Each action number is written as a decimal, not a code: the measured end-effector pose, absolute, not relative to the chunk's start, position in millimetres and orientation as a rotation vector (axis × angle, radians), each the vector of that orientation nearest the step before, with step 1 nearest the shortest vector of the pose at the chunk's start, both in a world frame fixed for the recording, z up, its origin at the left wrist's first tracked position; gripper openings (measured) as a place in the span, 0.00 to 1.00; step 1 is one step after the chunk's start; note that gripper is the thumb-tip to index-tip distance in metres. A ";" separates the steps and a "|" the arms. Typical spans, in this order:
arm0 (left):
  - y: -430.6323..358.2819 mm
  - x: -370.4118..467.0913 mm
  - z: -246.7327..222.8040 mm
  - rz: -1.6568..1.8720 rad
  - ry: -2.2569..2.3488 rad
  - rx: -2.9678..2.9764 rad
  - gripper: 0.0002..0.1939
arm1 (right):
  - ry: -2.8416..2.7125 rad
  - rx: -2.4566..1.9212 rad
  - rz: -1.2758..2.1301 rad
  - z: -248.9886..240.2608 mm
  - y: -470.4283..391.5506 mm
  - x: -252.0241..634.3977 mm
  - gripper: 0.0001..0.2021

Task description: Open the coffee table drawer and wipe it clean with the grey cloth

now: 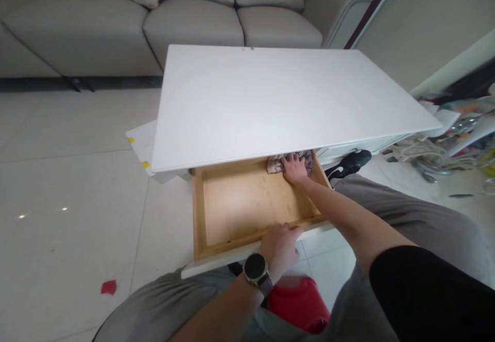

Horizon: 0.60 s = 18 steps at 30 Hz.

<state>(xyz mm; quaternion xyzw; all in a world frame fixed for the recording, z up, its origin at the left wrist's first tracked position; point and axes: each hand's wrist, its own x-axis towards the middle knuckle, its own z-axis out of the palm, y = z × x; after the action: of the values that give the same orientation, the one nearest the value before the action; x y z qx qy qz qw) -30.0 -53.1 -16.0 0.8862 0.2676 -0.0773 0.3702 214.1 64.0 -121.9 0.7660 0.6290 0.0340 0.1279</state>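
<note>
1. Right hand deep in the drawer, palm down on a patterned cloth at the back right corner, and the fingers are spread over it, not closed around it!
2. That cloth looks thin, soft and light, bunched into loose folds; I'd expect it to give under the palm and slide easily over the smooth wood. A flat hand should suit it, or a pinch at the loose fold by its left edge.
3. Now the left hand, the one with the watch, and it's closed over the top edge of the white drawer front, right of the middle.
4. The drawer itself, pulled out from under the white table, looks stiff and, I'd judge, fairly weighty; the front's top edge seems the sound place to hold, near the middle so it runs straight.
5. Bare wood shows across the drawer floor, left of the cloth.
</note>
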 end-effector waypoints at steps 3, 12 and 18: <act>-48.6 -30.4 -13.1 -0.225 0.693 2.255 0.19 | 1.884 2.181 0.061 -117.7 68.3 214.9 0.24; -47.1 -28.9 -12.3 -0.272 0.699 2.284 0.19 | 1.844 2.126 -0.215 -110.7 78.1 213.7 0.27; -49.0 -28.5 -15.9 -0.273 0.712 2.308 0.20 | 1.685 2.146 -0.600 -109.3 107.3 219.9 0.29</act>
<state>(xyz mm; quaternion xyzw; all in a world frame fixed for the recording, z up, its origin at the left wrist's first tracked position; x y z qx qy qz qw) -28.5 -49.0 -15.9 0.8902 0.2745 -0.1054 0.3480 219.9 107.3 -109.3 0.7566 0.5940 -0.2114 0.1731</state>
